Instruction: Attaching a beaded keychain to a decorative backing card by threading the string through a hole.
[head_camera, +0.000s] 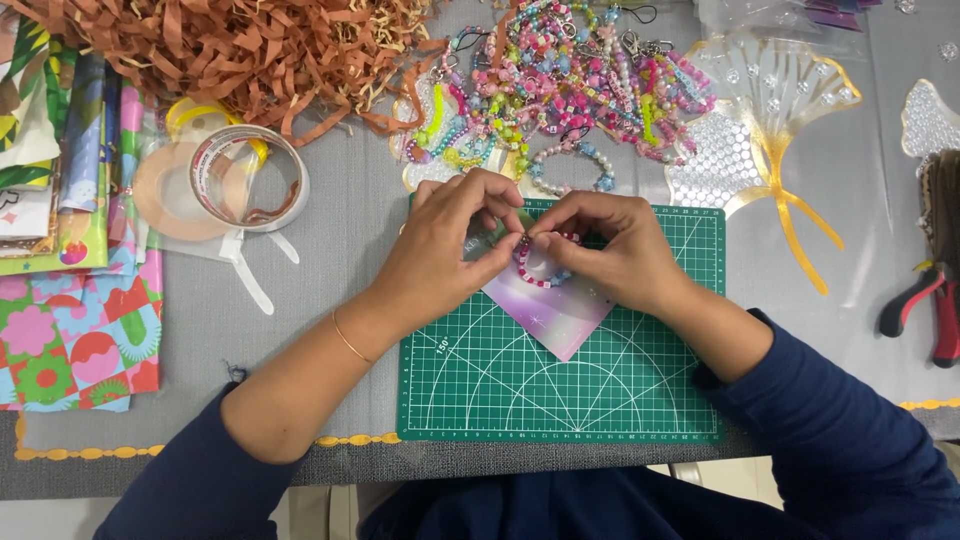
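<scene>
Over the far part of a green cutting mat (560, 390), my left hand (450, 250) and my right hand (610, 250) meet fingertip to fingertip. Both pinch a small beaded bracelet (535, 272) with pink, white and blue beads. The bracelet lies against a pastel iridescent card (555, 315) that rests on the mat under my hands. A thin gold bangle sits on my left wrist. Both forearms wear dark blue sleeves.
A heap of colourful beaded charms (560, 75) lies just beyond the mat. Shredded brown paper (220, 45) fills the far left. Tape rolls (235, 180) and patterned paper sheets (75, 330) sit left. A clear gold-edged leaf tray (775, 110) and red-handled pliers (935, 300) are right.
</scene>
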